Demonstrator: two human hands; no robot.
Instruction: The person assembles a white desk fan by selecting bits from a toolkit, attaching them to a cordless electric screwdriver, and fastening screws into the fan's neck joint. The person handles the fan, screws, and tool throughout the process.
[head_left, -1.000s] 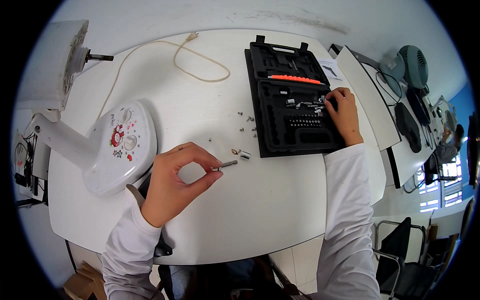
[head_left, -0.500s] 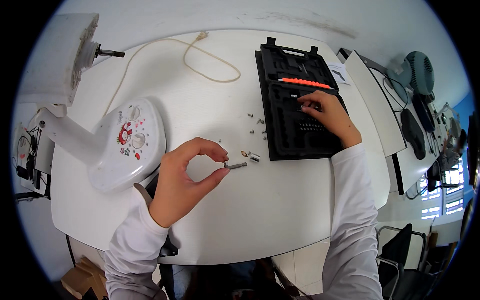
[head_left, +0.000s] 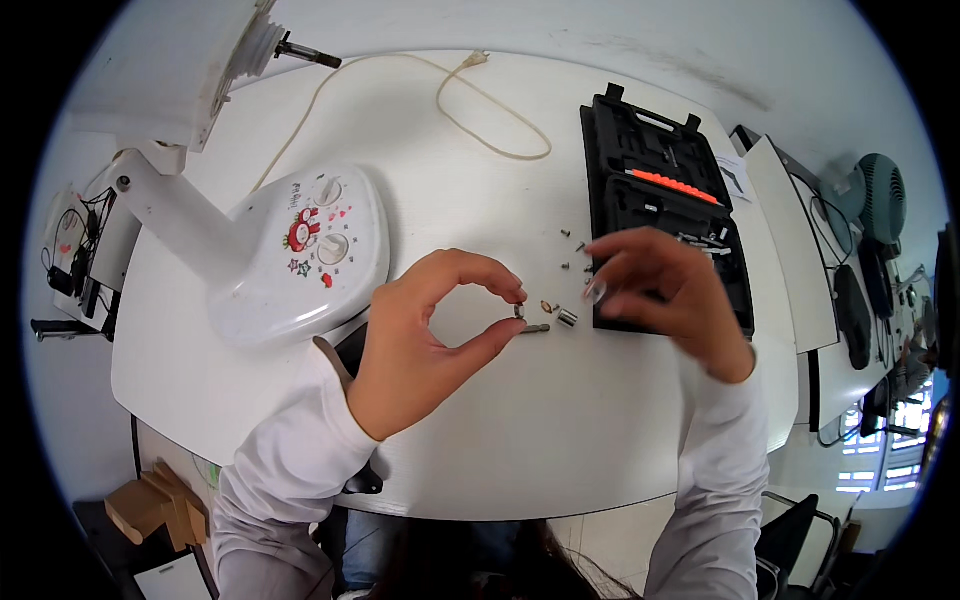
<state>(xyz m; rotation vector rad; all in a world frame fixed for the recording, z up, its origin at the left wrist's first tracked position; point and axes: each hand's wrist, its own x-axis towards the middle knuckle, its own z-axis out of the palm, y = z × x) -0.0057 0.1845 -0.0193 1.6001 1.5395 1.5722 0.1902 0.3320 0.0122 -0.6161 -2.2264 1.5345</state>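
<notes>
My left hand (head_left: pixel 415 340) pinches a small metal piece (head_left: pixel 520 311) between thumb and fingertips, above the white table. My right hand (head_left: pixel 675 295), somewhat smeared by motion, holds a small round silver piece (head_left: pixel 598 292) at its fingertips, over the near left edge of the open black tool case (head_left: pixel 600 215). Between the hands lie a grey metal bit (head_left: pixel 537 328), a silver socket (head_left: pixel 567 317) and a brass-coloured piece (head_left: pixel 546 307). Several small screws (head_left: pixel 566 266) are scattered left of the case, some partly behind my right fingers.
A white fan base (head_left: pixel 345 285) with two knobs and printed cartoon stickers stands at left; behind it is a motor housing with a protruding shaft (head_left: pixel 310 52). A beige plug cord (head_left: pixel 500 140) curls across the back. An orange ribbed strip (head_left: pixel 675 186) lies in the case.
My right hand has come out of the case, moving left and nearer, with a silver piece in its fingers. The left hand keeps its pinch. The whole view has shifted.
</notes>
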